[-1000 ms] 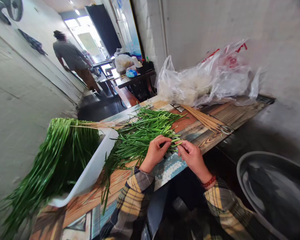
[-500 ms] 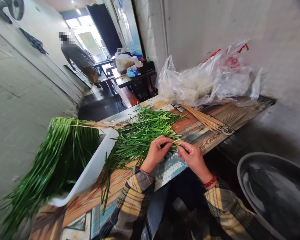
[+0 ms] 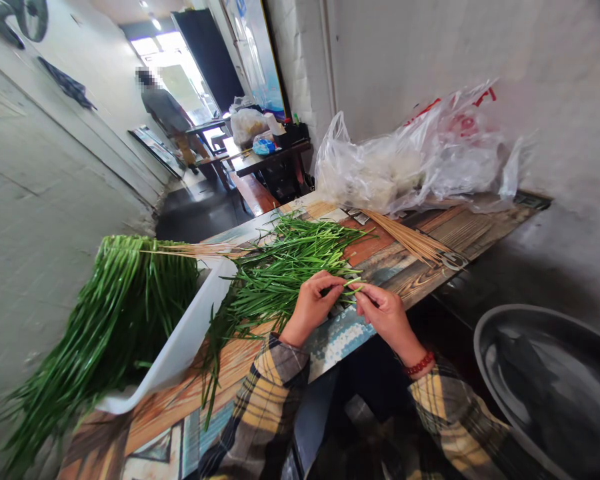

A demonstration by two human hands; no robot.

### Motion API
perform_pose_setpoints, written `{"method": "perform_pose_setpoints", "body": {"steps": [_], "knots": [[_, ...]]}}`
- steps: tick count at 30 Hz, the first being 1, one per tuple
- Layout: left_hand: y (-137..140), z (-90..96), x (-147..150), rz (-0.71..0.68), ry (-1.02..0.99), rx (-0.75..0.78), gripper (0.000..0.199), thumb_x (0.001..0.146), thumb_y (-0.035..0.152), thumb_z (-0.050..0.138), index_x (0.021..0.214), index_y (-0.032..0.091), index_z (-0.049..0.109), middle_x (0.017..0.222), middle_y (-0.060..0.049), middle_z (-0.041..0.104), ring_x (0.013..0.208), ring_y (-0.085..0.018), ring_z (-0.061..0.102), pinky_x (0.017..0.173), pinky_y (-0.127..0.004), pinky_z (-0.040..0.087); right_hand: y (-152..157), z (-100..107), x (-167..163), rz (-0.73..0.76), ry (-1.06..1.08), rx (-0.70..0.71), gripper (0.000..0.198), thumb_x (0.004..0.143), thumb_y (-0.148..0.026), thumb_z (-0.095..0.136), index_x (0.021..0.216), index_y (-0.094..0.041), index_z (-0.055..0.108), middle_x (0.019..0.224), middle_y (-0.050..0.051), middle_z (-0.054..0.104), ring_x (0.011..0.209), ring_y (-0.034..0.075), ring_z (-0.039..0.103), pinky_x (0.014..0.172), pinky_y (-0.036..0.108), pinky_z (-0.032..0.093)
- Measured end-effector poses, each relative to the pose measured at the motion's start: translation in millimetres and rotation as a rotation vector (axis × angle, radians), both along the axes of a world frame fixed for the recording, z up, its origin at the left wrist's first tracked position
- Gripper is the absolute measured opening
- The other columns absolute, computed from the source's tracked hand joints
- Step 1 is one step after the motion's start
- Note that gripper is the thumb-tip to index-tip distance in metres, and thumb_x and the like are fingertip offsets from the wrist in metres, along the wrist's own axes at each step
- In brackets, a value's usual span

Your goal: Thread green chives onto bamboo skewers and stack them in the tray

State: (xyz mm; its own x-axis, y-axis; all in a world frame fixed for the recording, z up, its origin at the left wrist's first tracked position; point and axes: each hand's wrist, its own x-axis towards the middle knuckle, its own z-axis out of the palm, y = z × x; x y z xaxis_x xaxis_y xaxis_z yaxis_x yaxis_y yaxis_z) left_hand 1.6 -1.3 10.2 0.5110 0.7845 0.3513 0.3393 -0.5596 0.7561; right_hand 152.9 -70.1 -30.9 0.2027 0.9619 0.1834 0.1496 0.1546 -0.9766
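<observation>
Both of my hands meet near the front edge of the table, pinching the pale ends of a few garlic chives (image 3: 354, 285). My left hand (image 3: 314, 303) grips them between thumb and forefinger, and my right hand (image 3: 386, 316) pinches the stem tips just to the right. Beyond my left hand lies a loose heap of garlic chives (image 3: 300, 257). At the left, skewered chives (image 3: 130, 293) hang in a thick curtain over a white plastic tray (image 3: 200, 320). Their bamboo skewers (image 3: 200, 249) stick out to the right, towards the heap.
Bare bamboo skewers (image 3: 405, 237) lie on the wood-patterned table (image 3: 460, 237), near clear plastic bags (image 3: 410, 163) against the wall. Below the table, at right, stands a large grey basin (image 3: 545, 387). A person (image 3: 167, 113) is in the passage behind, beside another table (image 3: 260, 160).
My hands stay almost in the same place, still pinching the chives. In the background the person has moved farther off, slightly to the right.
</observation>
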Motion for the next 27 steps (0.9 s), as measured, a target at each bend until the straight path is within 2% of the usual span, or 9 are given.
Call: {"method": "perform_pose_setpoints", "body": {"steps": [9,15,19,24,27], "knots": [[0.1,-4.0,-0.9,-0.014,0.065,0.132,0.016,0.086,0.022,0.058,0.093,0.019,0.073,0.079,-0.005,0.064,0.078,-0.015,0.058,0.071,-0.027,0.044,2.1,-4.0,0.1,-0.006,0.028,-0.028,0.026,0.087,-0.033,0.052,0.1,-0.017,0.067,0.056,-0.003,0.057,0.04,0.008,0.047,0.043,0.021,0.038],[-0.8,-2.1,-0.1,0.012,0.104,0.178,0.015,0.086,0.023,0.059,0.09,0.02,0.073,0.081,-0.005,0.066,0.08,-0.016,0.058,0.074,-0.029,0.043,4.3,-8.5,1.8,0.031,0.072,-0.018,0.038,0.087,-0.034,0.053,0.12,-0.018,0.057,0.056,-0.004,0.057,0.039,0.009,0.046,0.041,0.022,0.038],[-0.9,-1.9,0.1,0.015,0.125,0.201,0.013,0.085,0.023,0.06,0.088,0.02,0.072,0.083,-0.005,0.068,0.081,-0.017,0.058,0.076,-0.03,0.043,3.3,-6.7,1.2,0.024,0.058,0.024,0.041,0.087,-0.033,0.052,0.126,-0.02,0.052,0.057,-0.004,0.057,0.041,0.009,0.046,0.043,0.023,0.039],[-2.2,-1.2,0.7,0.001,0.158,0.223,0.014,0.086,0.023,0.058,0.085,0.02,0.071,0.082,-0.005,0.067,0.079,-0.016,0.058,0.076,-0.03,0.041,1.8,-1.7,-1.1,0.012,0.052,0.028,0.039,0.088,-0.031,0.051,0.125,-0.021,0.049,0.057,-0.005,0.056,0.041,0.009,0.045,0.043,0.022,0.038],[-4.5,0.1,2.0,-0.017,0.196,0.234,0.013,0.086,0.023,0.058,0.082,0.02,0.071,0.081,-0.004,0.067,0.079,-0.016,0.057,0.077,-0.031,0.04,3.3,-3.9,-1.5,0.006,0.063,0.023,0.031,0.088,-0.032,0.051,0.117,-0.021,0.05,0.057,-0.006,0.056,0.04,0.008,0.046,0.043,0.022,0.038]]}}
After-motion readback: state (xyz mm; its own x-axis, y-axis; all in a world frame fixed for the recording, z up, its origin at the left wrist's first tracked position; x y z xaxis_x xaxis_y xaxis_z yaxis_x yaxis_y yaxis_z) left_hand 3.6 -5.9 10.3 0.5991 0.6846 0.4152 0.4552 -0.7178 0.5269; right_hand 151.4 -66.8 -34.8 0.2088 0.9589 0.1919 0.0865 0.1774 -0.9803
